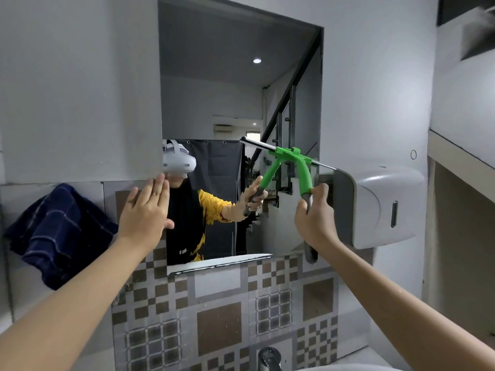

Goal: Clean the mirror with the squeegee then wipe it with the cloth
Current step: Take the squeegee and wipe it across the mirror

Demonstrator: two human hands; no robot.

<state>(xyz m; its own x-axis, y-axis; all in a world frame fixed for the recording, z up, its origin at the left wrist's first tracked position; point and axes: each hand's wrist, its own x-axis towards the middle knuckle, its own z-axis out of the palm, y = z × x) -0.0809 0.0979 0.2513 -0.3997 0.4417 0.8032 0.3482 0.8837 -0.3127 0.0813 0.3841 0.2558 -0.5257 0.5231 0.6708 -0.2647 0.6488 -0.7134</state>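
Observation:
A tall rectangular mirror [214, 103] hangs on the grey wall in front of me. My right hand [316, 212] grips the grey handle of a green squeegee [304, 170], whose blade lies tilted against the glass at mid height near the mirror's right edge. My left hand [148, 207] is raised with straight fingers, palm flat against the mirror's left edge. A dark blue cloth [57, 234] hangs on the wall to the left of the mirror, apart from both hands. The mirror reflects a person in a white headset and the squeegee.
A white wall dispenser [383, 207] sticks out just right of the mirror, close to the squeegee's blade end. Patterned brown and grey tiles [219, 317] cover the wall below. A chrome tap [269, 358] and basin rim sit at the bottom edge. A ledge runs along the right wall.

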